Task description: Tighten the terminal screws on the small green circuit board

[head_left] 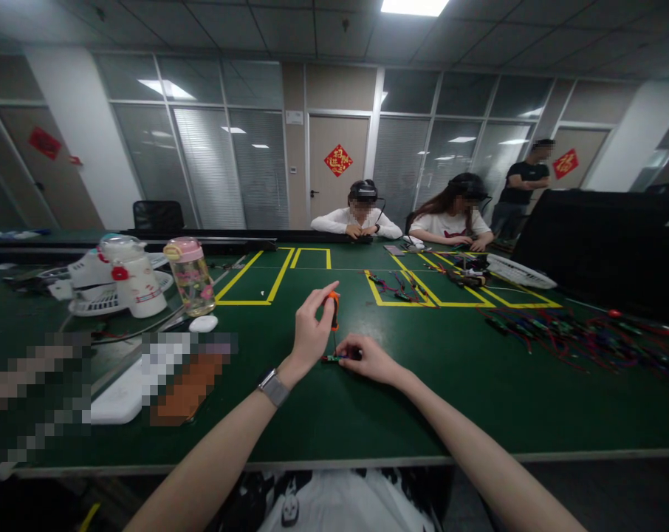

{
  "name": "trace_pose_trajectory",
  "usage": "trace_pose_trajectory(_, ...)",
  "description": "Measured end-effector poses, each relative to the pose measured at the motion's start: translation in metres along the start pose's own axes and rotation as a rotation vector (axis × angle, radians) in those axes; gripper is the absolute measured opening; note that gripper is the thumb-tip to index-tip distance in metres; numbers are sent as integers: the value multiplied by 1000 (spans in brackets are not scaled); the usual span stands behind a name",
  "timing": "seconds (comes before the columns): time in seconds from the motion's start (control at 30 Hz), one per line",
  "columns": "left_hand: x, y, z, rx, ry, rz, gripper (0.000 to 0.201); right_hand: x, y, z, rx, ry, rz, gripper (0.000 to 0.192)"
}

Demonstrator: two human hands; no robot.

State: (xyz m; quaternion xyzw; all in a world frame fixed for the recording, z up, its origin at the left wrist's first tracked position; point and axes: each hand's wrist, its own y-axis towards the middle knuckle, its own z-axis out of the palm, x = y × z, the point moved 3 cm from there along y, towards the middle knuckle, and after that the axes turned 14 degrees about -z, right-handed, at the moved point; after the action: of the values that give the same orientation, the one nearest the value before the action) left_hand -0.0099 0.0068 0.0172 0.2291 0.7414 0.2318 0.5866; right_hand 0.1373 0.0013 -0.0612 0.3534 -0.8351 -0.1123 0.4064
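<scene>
A small green circuit board lies on the green table, near the middle of its near edge. The right hand presses it flat, fingers together on it. The left hand pinches an orange-handled screwdriver upright, tip on the board. Coloured wires sprawl toward the right edge; two bottles stand toward the left edge.

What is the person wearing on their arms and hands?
Both arms are bare, with no sleeves and no gloves. The left hand has a watch at its wrist, with a silver-grey metal band. The right hand wears nothing, no ring or band visible.
</scene>
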Motion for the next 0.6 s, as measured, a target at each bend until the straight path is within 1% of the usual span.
trace_pose_trajectory(0.1,-2,-1,-1,-58,66,33,24,0,0,0,-2,1,4,17)
trace_pose_trajectory(0.17,-2,-1,-2,-61,73,27,23,-1,0,0,-4,5,0,17)
trace_pose_trajectory(0.33,2,0,2,50,-31,-22,35,-2,0,0,2,12,-15,16)
trace_pose_trajectory(0.4,4,1,3,56,-65,-37,35,-2,0,0,4,8,-16,17)
trace_pose_trajectory(0.47,3,1,2,21,-45,-21,32,-2,0,0,4,1,-13,17)
trace_pose_trajectory(0.6,-2,-1,-2,-74,76,37,22,-1,0,0,1,5,-8,17)
